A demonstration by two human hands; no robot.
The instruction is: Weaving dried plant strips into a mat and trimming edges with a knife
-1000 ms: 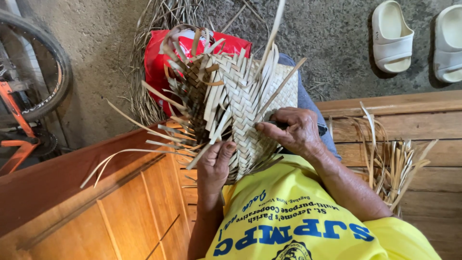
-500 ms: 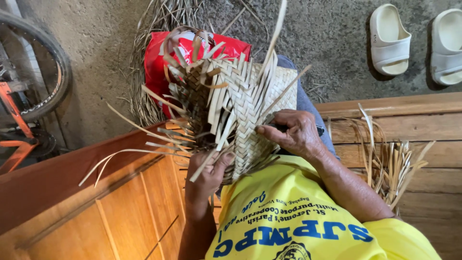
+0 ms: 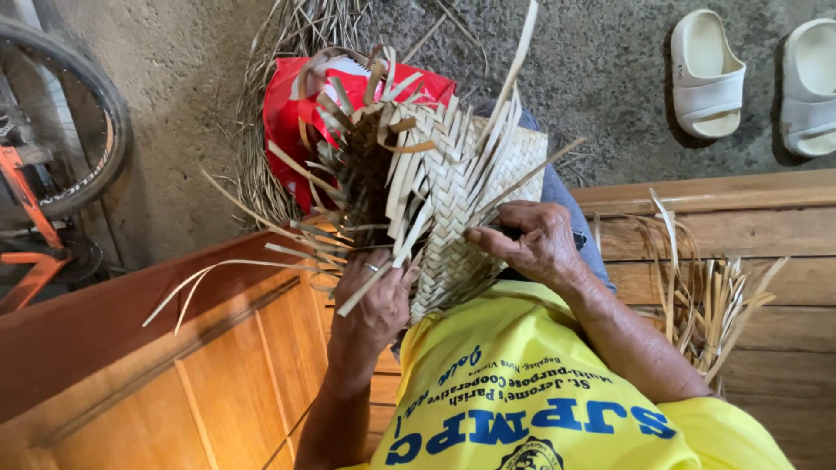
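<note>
My left hand (image 3: 373, 300) pinching a loose strip, right hand (image 3: 533, 244) pressed closed on the woven mat (image 3: 461, 196), long axis running away from me, red bag (image 3: 287, 113) beyond.

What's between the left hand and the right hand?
In the head view, the lower part of the woven palm-leaf mat fills the gap between the left hand and the right hand; both hands touch it.

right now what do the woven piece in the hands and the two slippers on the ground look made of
Woven piece: dried palm-like leaf strips, matte tan, loose ends sticking out; exact plant unclear. Slippers: probably moulded foam or rubber, smooth off-white, thick and seamless.
</note>
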